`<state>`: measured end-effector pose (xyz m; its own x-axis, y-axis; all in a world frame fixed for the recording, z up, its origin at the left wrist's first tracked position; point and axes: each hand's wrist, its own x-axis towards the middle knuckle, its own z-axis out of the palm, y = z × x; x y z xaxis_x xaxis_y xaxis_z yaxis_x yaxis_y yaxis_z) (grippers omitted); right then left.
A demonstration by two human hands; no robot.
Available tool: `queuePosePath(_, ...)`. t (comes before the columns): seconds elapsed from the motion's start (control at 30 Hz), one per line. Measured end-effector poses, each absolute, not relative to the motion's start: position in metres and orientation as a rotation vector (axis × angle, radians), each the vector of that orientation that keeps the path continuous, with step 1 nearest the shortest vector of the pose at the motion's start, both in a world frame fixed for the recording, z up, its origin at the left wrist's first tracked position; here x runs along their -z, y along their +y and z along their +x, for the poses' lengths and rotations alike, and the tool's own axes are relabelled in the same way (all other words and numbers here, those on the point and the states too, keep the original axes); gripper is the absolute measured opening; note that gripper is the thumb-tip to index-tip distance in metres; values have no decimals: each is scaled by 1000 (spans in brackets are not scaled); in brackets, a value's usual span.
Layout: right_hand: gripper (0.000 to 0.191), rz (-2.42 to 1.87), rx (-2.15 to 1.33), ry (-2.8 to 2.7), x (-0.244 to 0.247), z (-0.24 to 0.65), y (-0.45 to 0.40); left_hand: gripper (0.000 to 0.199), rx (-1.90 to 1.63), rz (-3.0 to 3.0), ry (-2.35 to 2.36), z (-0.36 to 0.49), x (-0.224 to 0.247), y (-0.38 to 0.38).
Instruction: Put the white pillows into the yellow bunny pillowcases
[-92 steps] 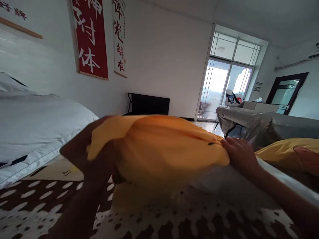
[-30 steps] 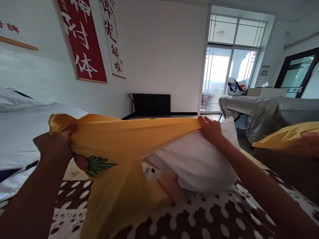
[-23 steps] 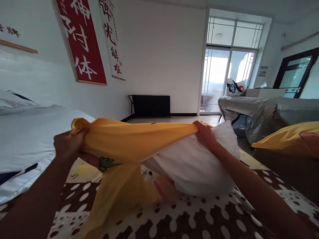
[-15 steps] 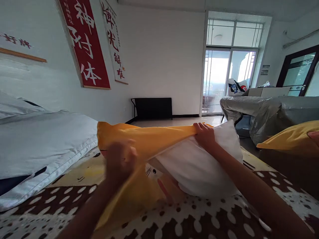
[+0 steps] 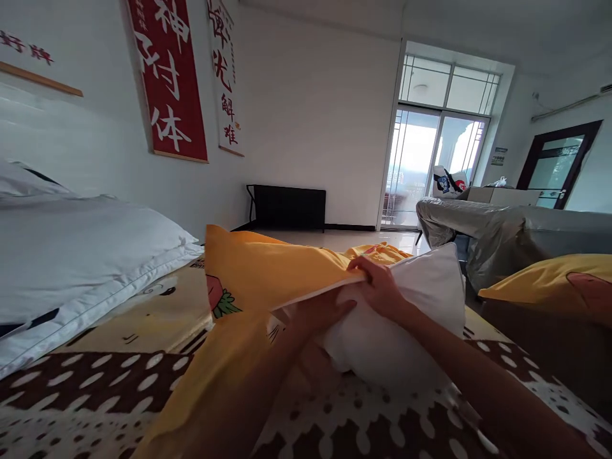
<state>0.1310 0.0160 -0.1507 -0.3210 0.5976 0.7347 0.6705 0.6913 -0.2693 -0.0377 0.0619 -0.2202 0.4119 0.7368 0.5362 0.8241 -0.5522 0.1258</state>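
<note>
A yellow pillowcase (image 5: 272,268) with a carrot print lies partly over a white pillow (image 5: 430,280) on the patterned bedding. My right hand (image 5: 380,287) has its fingers closed on the pillowcase's edge, above the pillow. Just left of it, my left hand (image 5: 329,309) reaches in under that edge and rests against the white pillow, thumb apart from the other fingers. Part of the left hand is hidden by the cloth and shadow. The pillow's right corner sticks out of the case.
White pillows (image 5: 90,248) lie at the left. Another yellow pillow (image 5: 559,277) is at the right edge. Behind it stands furniture under plastic sheeting (image 5: 497,223). A black folded item (image 5: 289,207) leans by the far wall.
My left hand has moved right, from the left part of the pillowcase to the white pillow under its edge. My right hand has shifted slightly left and down, still on the edge.
</note>
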Motion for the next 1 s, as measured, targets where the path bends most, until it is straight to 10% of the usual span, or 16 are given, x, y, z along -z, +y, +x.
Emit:
queuePosePath(0.53, 21, -1467, 847, -2487, 181, 132, 34, 30, 633, -2243, -1595, -102, 253, 53)
queuePosePath(1.0, 26, -1667, 927, -2226, 136, 142, 48, 41, 683, -1981, -1110, -128, 136, 36)
